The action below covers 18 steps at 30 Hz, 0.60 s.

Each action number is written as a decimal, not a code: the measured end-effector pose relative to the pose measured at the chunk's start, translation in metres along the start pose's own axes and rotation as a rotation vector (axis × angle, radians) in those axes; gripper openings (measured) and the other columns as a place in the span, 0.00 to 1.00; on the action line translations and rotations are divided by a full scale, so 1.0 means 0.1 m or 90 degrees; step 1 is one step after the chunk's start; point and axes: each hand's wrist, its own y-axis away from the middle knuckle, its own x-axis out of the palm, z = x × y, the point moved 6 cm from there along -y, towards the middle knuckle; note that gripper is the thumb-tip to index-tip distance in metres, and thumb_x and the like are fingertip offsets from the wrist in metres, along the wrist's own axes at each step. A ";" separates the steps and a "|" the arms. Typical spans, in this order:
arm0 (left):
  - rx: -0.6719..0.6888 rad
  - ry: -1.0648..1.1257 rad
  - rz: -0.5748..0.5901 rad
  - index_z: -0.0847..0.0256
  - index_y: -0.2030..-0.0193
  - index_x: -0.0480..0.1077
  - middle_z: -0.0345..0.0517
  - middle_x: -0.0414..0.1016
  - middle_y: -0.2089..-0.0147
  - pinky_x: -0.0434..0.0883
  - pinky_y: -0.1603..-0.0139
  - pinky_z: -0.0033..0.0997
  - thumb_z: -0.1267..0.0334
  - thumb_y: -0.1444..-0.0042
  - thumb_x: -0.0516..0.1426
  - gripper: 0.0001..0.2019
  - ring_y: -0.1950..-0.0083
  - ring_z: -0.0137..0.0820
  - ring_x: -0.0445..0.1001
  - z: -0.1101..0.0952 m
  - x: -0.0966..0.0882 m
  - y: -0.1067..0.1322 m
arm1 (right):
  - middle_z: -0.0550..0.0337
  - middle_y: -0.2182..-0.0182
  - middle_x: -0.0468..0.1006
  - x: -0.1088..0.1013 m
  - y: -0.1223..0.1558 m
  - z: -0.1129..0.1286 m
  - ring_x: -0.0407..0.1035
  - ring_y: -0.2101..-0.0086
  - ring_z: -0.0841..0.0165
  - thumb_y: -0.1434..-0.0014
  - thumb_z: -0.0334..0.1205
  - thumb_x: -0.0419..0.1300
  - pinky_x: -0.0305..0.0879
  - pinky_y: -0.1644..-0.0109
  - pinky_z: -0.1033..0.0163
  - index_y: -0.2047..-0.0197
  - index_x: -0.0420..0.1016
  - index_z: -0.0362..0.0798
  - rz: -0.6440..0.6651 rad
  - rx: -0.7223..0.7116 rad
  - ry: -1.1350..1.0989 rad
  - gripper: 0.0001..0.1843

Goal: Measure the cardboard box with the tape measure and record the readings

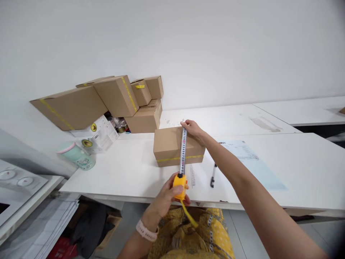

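A brown cardboard box [168, 145] lies on the white table, with a yellow strip running along its near side. My left hand [170, 192] grips the yellow case of a tape measure [179, 187] just in front of the table's near edge. From the case, the numbered blade [183, 153] stretches away across the top of the box. At the far edge of the box, my right hand [191, 127] pinches the blade's end, which the fingers partly hide. A yellow strap hangs from the case.
Cardboard boxes [113, 95] with yellow strips are stacked at the back left. A mint-green tumbler [78, 156] stands by a white carton with avocado pictures [101, 136]. Right of the box lie a spiral notebook [192, 176], a pen [214, 176] and a pale-blue printed sheet [258, 171].
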 end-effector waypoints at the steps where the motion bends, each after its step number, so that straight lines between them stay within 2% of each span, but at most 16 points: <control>1: 0.010 0.031 -0.001 0.51 0.51 0.71 0.46 0.73 0.55 0.77 0.64 0.42 0.46 0.53 0.66 0.24 0.70 0.34 0.79 0.03 0.12 -0.07 | 0.59 0.71 0.70 0.06 -0.04 0.05 0.61 0.68 0.65 0.36 0.60 0.55 0.58 0.62 0.60 0.73 0.62 0.51 0.009 0.001 0.021 0.23; 4: 0.038 0.085 -0.035 0.53 0.56 0.69 0.47 0.72 0.55 0.76 0.66 0.42 0.41 0.55 0.66 0.25 0.71 0.34 0.78 -0.05 0.33 -0.32 | 0.57 0.71 0.73 0.16 -0.18 0.08 0.63 0.66 0.64 0.37 0.61 0.56 0.60 0.60 0.60 0.73 0.64 0.51 0.013 0.032 0.052 0.23; 7: 0.036 0.117 -0.072 0.55 0.57 0.68 0.49 0.72 0.54 0.75 0.65 0.43 0.36 0.60 0.66 0.31 0.73 0.34 0.78 -0.17 0.41 -0.53 | 0.57 0.73 0.74 0.21 -0.31 -0.01 0.66 0.66 0.63 0.39 0.61 0.58 0.60 0.60 0.60 0.73 0.67 0.51 0.026 0.073 0.068 0.22; 9: 0.030 0.135 -0.087 0.55 0.57 0.67 0.49 0.72 0.54 0.75 0.65 0.44 0.34 0.63 0.66 0.33 0.74 0.35 0.78 -0.17 0.44 -0.60 | 0.57 0.74 0.74 0.24 -0.37 -0.07 0.67 0.66 0.63 0.41 0.59 0.60 0.60 0.61 0.60 0.75 0.67 0.51 0.036 0.073 0.080 0.22; 13: 0.035 0.141 -0.103 0.54 0.57 0.66 0.49 0.71 0.55 0.75 0.66 0.44 0.35 0.61 0.66 0.32 0.74 0.34 0.78 -0.05 0.53 -0.63 | 0.57 0.72 0.77 0.29 -0.42 -0.19 0.68 0.67 0.63 0.43 0.59 0.63 0.60 0.62 0.60 0.73 0.71 0.52 0.033 0.051 0.092 0.20; 18: 0.033 0.131 -0.114 0.52 0.56 0.65 0.48 0.70 0.55 0.74 0.68 0.42 0.35 0.60 0.66 0.32 0.74 0.34 0.77 0.05 0.64 -0.57 | 0.58 0.68 0.79 0.33 -0.43 -0.28 0.68 0.68 0.65 0.41 0.61 0.60 0.58 0.63 0.60 0.69 0.73 0.52 0.038 0.057 0.117 0.21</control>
